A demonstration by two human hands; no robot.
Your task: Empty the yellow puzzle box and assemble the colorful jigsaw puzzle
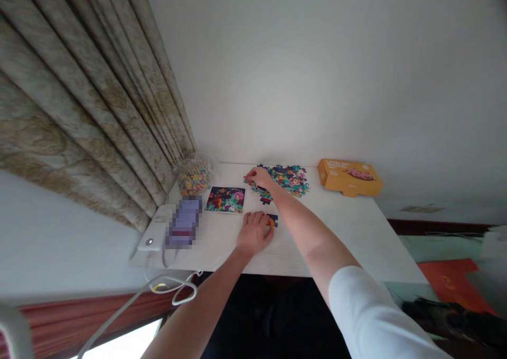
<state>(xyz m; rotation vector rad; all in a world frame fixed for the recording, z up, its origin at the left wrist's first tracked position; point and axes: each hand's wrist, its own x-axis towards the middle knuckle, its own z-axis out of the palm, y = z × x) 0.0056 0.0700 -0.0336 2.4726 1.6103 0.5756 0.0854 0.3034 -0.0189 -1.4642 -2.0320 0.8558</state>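
A small dark blue and orange section of jigsaw puzzle (274, 220) lies on the white table, partly covered by fingers. My left hand (254, 233) rests on the tabletop with its thumb and index finger bent round that section, holding it at its left side. Farther back, my right hand (260, 178) is over the left edge of a heap of loose puzzle pieces (292, 178). Its fingertips are pinched together at a reddish puzzle piece (249, 179), which they mostly hide. The colourful reference picture (225, 199) lies flat to the left of both hands.
A clear bag of puzzle pieces (194, 175) stands by the curtain (119, 100). A blurred-out phone-like object (184, 221) and a white box-shaped device (152, 235) with cables sit at the left edge. A yellow box (348, 177) is at the back right against the wall.
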